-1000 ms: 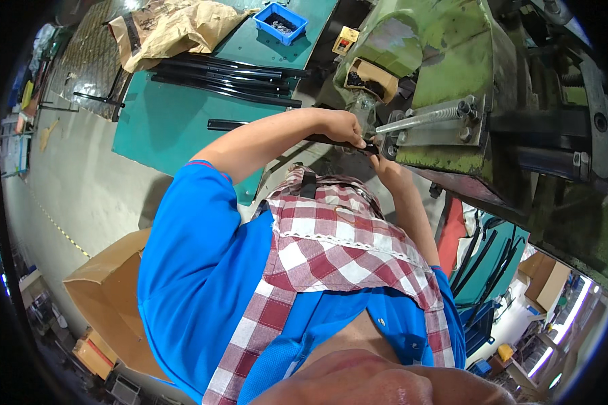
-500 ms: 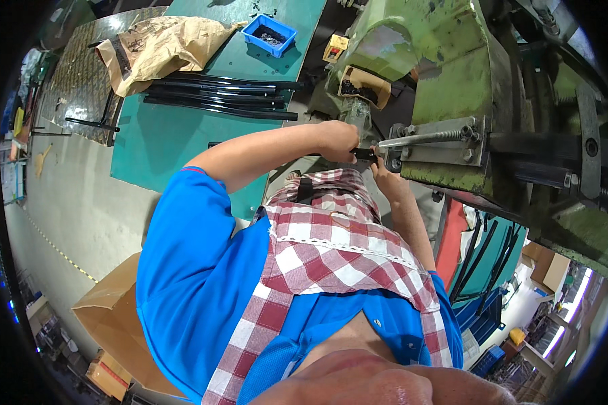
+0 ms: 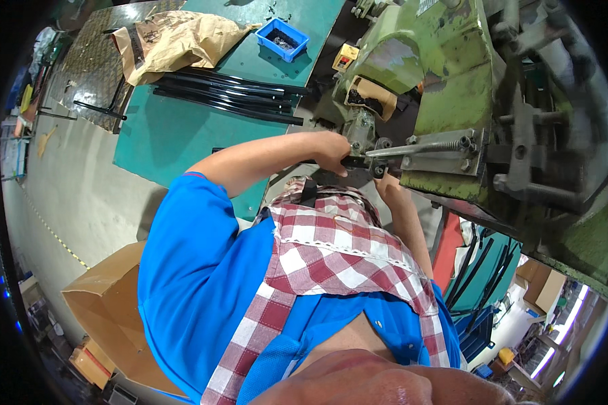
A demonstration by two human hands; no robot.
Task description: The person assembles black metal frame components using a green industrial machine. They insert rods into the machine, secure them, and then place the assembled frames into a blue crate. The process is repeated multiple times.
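My left hand (image 3: 332, 151) is closed over a short black rod (image 3: 355, 163) held level against the front of a green machine (image 3: 446, 74). My right hand (image 3: 388, 185) reaches up from below and pinches the same rod by the machine's metal fixture (image 3: 431, 150). Both forearms meet at that spot, above my blue shirt and checked apron (image 3: 331, 250). The rod's far end is hidden inside the fixture.
A green table (image 3: 175, 135) on my left carries a bundle of long black rods (image 3: 230, 94), a crumpled brown paper bag (image 3: 175, 40) and a small blue bin (image 3: 282, 38). An open cardboard box (image 3: 105, 310) stands on the floor. More black rods (image 3: 476, 266) lean at lower right.
Both hands stay on the black rod at the machine. The view has shifted slightly, and the hands sit a little lower and further right in it.
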